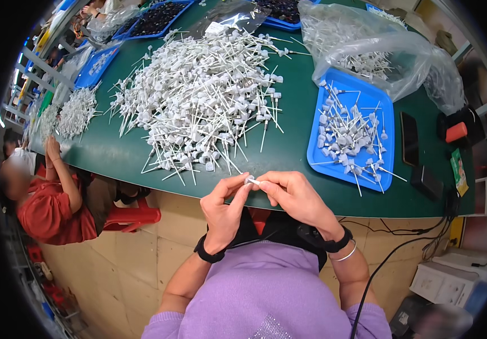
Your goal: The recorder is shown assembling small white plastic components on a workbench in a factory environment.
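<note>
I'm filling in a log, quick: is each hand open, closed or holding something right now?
Left hand: closed, pinching one end of a small white piece.
Right hand: closed, pinching the other end.

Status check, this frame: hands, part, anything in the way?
Left hand and right hand pinching one small white piece. Piece held at near edge of green table. Loose white pile lies close ahead; nothing seen blocking.

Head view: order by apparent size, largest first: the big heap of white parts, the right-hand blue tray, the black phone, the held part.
1. Heap of white parts
2. Blue tray
3. Black phone
4. Held part, partly hidden
</note>
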Demonstrator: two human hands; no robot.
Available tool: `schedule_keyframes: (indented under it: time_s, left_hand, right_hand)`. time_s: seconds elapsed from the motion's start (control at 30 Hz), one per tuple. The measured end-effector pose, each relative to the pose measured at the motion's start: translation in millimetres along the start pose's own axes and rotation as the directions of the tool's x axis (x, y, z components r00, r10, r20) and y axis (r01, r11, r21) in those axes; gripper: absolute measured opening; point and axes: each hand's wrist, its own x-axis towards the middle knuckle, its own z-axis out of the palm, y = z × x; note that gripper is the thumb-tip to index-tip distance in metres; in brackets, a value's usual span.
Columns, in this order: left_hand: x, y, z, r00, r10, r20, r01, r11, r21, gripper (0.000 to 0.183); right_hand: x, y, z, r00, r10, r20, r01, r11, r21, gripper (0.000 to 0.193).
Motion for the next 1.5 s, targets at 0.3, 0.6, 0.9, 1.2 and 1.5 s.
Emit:
schedule_keyframes:
  time_s: [0.3, 0.6, 0.9, 1.2, 1.5]
  left_hand:
    - [4.5, -2.3, 3.5, 0.974, -0.227, 0.007, 0.215, 0.913, -0.347, 0.024]
    - [3.4, -2.3, 6.0, 0.983, -0.181, -0.033, 0.163, 0.941, -0.296, 0.023]
    - [1.9, -6.4, 7.1, 0.990, -0.129, -0.059, 0.119, 0.982, -0.146, 0.021]
    - [2.9, -5.0, 6.2, 0.986, -0.164, -0.032, 0.152, 0.959, -0.240, 0.021]
    - [2.5, -6.5, 6.6, 0.987, -0.162, -0.023, 0.146, 0.936, -0.321, 0.024]
  right_hand:
    - [-15.3, -7.9, 24.7, 0.882, -0.387, -0.269, 0.183, 0.807, -0.561, 0.010]
    - [-16.2, -13.7, 27.8, 0.891, -0.388, -0.235, 0.134, 0.720, -0.681, 0.011]
    - [-15.7, -9.8, 34.0, 0.865, -0.421, -0.271, 0.106, 0.682, -0.723, 0.013]
    - [-14.1, -5.2, 30.3, 0.878, -0.379, -0.291, 0.148, 0.795, -0.589, 0.011]
    - [-9.7, -0.2, 24.5, 0.881, -0.375, -0.289, 0.223, 0.867, -0.445, 0.008]
